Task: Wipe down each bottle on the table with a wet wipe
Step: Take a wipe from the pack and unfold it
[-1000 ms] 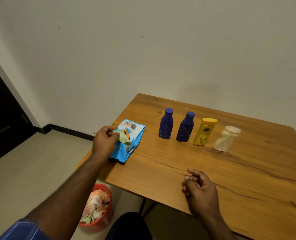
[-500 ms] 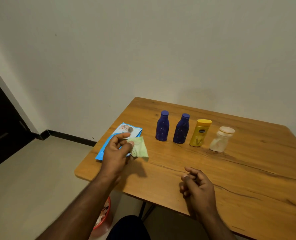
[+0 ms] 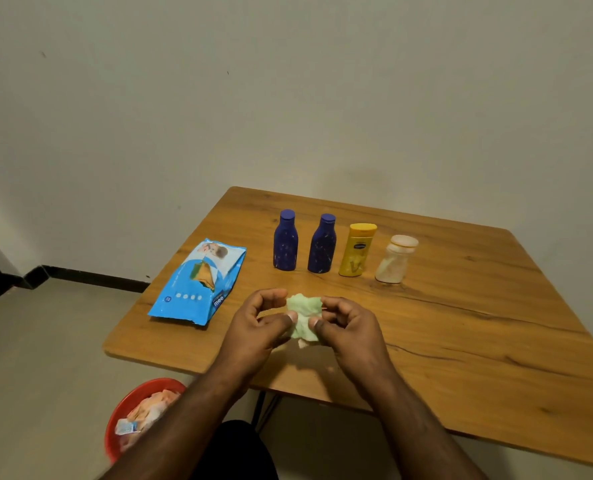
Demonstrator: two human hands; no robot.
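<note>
A crumpled pale green wet wipe [image 3: 303, 317] is held above the wooden table [image 3: 461, 334], pinched between my left hand [image 3: 257, 323] and my right hand [image 3: 347, 323]. Behind them a row of bottles stands upright: a dark blue bottle [image 3: 285, 245], a second dark blue bottle [image 3: 322, 249], a yellow bottle [image 3: 356, 250] and a pale translucent bottle [image 3: 395, 259]. The blue wet wipe pack [image 3: 199, 284] lies flat at the table's left side, a wipe poking from its opening.
A red bin [image 3: 139, 414] holding used wipes stands on the floor below the table's near-left corner. A white wall rises just behind the table. A dark doorway is at far left.
My left hand has carried the green wipe from the pack to the middle of the table. My right hand has risen and taken hold of the wipe too. The pack now lies flat.
</note>
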